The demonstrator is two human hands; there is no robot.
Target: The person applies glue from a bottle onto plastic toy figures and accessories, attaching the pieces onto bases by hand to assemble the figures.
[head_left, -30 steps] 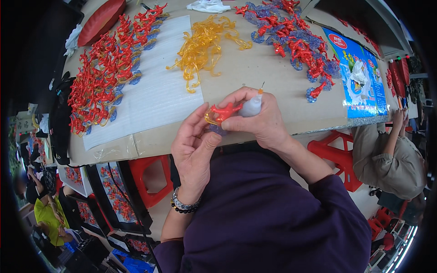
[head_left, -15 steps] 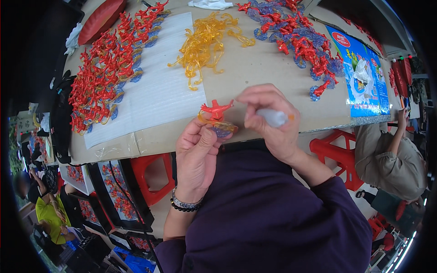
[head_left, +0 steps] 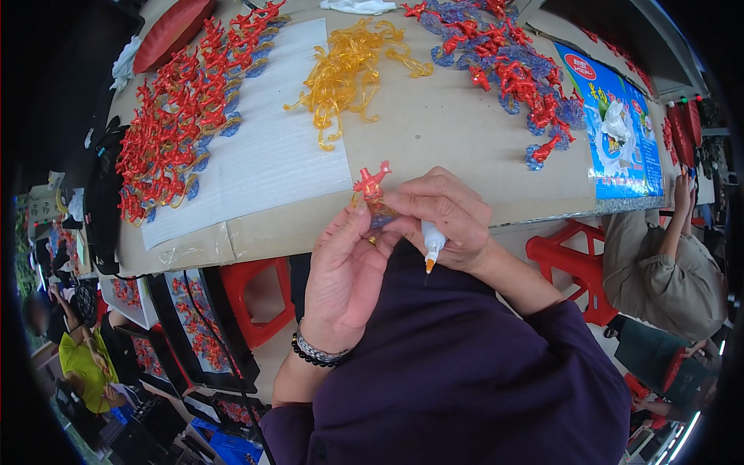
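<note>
Just beyond the table's near edge, my left hand (head_left: pixel 346 260) is closed on a small red toy figure (head_left: pixel 372 184) with a translucent blue base. My right hand (head_left: pixel 446 213) pinches the figure's other side, and a white glue bottle (head_left: pixel 433 240) is tucked in its fingers. The bottle's orange cap and thin needle tip point down toward my lap. The figure stands roughly upright, its red arms spread above my fingertips; part of the base is hidden by them.
Yellow translucent curled pieces (head_left: pixel 341 77) lie mid-table. Rows of red figures (head_left: pixel 174 132) cover a white foam sheet (head_left: pixel 260 167) at left. More red-and-blue figures (head_left: pixel 511 66) are piled at right, near a blue printed sheet (head_left: pixel 620 139). Red stools (head_left: pixel 573 263) stand below.
My right hand has moved left and down onto the figure. The glue bottle has swung so that its tip points down. The figure has turned and shifted slightly right.
</note>
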